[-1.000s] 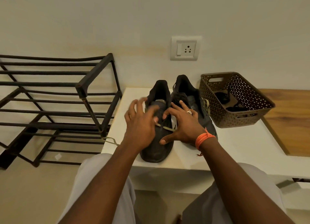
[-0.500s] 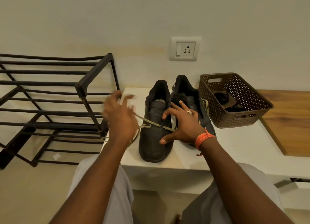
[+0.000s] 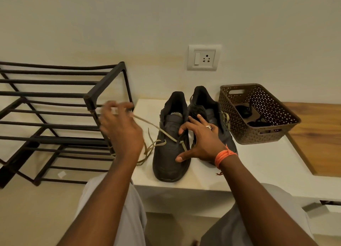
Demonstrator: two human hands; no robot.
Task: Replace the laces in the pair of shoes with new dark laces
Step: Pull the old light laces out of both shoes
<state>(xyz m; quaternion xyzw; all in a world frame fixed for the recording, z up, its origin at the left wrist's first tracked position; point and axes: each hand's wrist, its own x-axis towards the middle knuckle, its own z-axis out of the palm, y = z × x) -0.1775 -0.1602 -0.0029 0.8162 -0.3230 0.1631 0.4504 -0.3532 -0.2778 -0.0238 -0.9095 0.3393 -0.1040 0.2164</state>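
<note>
Two dark shoes stand side by side on a white ledge [image 3: 258, 164], toes toward me. The left shoe [image 3: 169, 153] has an olive lace [image 3: 156, 127] threaded through only its lowest eyelets. My left hand [image 3: 121, 131] is out to the left of that shoe and pinches the lace, which runs taut from the shoe to my fingers; more lace hangs in loops below the hand. My right hand [image 3: 201, 142] rests with spread fingers across the left shoe's tongue and side, steadying it. The right shoe [image 3: 212, 115] keeps its olive lace. Dark laces [image 3: 256, 123] lie in the brown basket.
A brown perforated basket [image 3: 265, 135] sits on the ledge to the right of the shoes. A black metal shoe rack [image 3: 60, 116] stands close on the left, right behind my left hand. A wall socket [image 3: 203, 57] is above the shoes. A wooden panel [image 3: 319, 135] borders the ledge on the right.
My left hand moved from the shoe's tongue out to the left, drawing the olive lace out of the upper eyelets. My right hand stayed on the shoe.
</note>
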